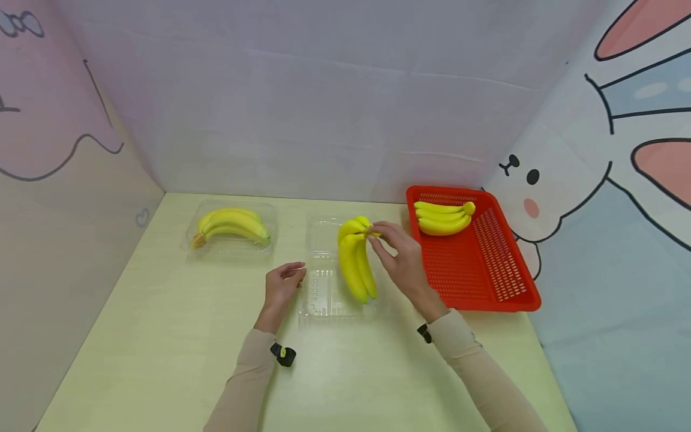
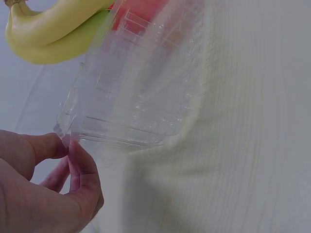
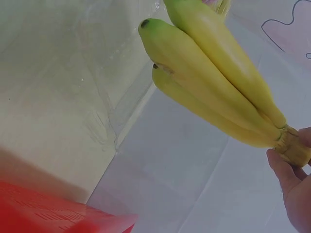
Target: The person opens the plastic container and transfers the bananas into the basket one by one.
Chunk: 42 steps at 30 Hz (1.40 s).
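Observation:
My right hand (image 1: 402, 261) pinches the stem of a bunch of bananas (image 1: 353, 264), which hangs over an open clear plastic clamshell box (image 1: 321, 300). In the right wrist view the bunch (image 3: 214, 77) points its green-tinged tips away from the fingers at its brown stem. My left hand (image 1: 283, 289) is at the box's left side; in the left wrist view, its thumb and fingertips (image 2: 82, 160) pinch the edge of the clear box (image 2: 136, 97).
On the left another clear box (image 1: 232, 252) holds a bunch of bananas (image 1: 232, 223). A red perforated basket (image 1: 475, 276) stands at the right with a further bunch (image 1: 442, 219) inside. A pale wall curtain (image 1: 324, 108) closes off the table's back.

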Each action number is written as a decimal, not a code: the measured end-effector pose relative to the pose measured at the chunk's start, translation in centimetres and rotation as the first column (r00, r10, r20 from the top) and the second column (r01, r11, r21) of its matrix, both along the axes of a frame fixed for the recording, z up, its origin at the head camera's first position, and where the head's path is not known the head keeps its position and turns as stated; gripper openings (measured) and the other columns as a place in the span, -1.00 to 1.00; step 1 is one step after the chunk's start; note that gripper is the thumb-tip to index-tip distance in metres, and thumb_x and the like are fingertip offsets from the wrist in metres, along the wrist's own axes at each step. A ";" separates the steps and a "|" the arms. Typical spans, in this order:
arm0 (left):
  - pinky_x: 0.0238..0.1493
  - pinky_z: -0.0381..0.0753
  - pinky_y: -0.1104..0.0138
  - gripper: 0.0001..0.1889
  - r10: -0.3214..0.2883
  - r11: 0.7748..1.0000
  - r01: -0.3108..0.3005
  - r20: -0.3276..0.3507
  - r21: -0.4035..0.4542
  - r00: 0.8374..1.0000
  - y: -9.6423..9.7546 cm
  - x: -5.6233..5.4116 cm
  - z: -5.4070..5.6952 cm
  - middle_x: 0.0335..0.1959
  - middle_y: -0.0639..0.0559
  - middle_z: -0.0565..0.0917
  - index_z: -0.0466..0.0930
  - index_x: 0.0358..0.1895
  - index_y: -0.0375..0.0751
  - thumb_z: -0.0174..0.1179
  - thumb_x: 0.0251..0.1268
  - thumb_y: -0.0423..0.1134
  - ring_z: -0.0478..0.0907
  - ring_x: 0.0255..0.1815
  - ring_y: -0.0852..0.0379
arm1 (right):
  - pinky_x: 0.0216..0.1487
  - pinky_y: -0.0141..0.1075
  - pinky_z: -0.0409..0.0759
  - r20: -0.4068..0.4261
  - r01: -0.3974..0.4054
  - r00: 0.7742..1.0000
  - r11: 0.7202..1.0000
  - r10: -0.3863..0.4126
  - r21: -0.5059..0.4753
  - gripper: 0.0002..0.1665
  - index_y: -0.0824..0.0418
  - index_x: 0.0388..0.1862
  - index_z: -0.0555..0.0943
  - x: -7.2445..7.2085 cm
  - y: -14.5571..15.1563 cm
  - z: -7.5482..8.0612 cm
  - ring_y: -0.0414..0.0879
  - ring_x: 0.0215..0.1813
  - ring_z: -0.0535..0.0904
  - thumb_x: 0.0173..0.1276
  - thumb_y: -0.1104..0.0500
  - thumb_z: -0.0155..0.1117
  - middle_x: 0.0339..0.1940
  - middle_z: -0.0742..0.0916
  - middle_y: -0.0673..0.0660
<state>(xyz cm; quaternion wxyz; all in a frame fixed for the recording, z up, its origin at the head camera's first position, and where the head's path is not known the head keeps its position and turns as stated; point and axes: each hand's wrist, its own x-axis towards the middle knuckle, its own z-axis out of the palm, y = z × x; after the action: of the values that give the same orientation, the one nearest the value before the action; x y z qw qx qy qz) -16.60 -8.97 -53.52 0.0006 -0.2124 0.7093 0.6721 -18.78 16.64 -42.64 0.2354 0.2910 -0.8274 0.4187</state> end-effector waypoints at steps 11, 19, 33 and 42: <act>-0.39 0.58 0.55 -0.77 0.000 1.000 0.000 0.010 -0.012 1.000 -0.1 0.2 0.4 -0.12 -0.24 0.74 0.72 0.03 -0.41 0.31 0.38 -0.40 0.57 -0.36 0.27 | 0.01 -0.06 0.71 0.007 0.054 0.999 0.983 -0.053 -0.178 -0.73 0.40 -0.02 0.71 -0.4 1.2 0.0 0.12 -0.01 0.73 0.30 0.42 0.43 -0.03 0.75 0.28; -0.40 0.57 0.55 -0.77 -0.004 1.000 0.004 0.009 -0.005 1.000 0.0 0.2 0.4 -0.14 -0.24 0.74 0.71 0.04 -0.42 0.31 0.38 -0.41 0.56 -0.37 0.27 | 0.01 -0.04 0.71 0.002 0.102 0.994 0.958 -0.106 -0.268 -0.74 0.55 -0.08 0.67 0.3 1.3 1.7 0.22 -0.14 0.71 0.23 0.59 0.39 -0.14 0.75 0.40; -0.38 0.59 0.53 -0.77 -0.007 1.000 0.007 0.007 -0.005 1.000 -0.1 0.3 0.4 -0.13 -0.25 0.73 0.71 0.04 -0.42 0.31 0.39 -0.40 0.56 -0.37 0.25 | 0.03 -0.47 0.66 0.175 0.270 0.959 0.896 -0.221 -0.352 -0.75 0.51 0.01 0.67 0.2 3.9 2.6 0.03 -0.05 0.73 0.37 0.47 0.35 -0.08 0.76 0.38; -0.40 0.58 0.54 -0.76 0.000 1.000 0.000 0.007 -0.001 1.000 -0.1 0.2 0.5 -0.20 -0.19 0.73 0.72 0.03 -0.42 0.32 0.36 -0.41 0.58 -0.38 0.22 | 0.03 -0.48 0.65 0.262 0.344 0.932 0.839 -0.251 -0.421 -0.75 0.55 0.02 0.64 0.1 6.1 3.0 -0.14 -0.02 0.72 0.44 0.40 0.32 -0.05 0.73 0.44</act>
<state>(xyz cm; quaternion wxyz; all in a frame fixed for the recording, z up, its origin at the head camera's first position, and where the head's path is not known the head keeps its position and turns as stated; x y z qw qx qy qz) -16.42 -9.03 -53.04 0.0030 -0.2147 0.7098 0.6708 -18.63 22.71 -39.60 0.2773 0.0517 -0.7588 0.5871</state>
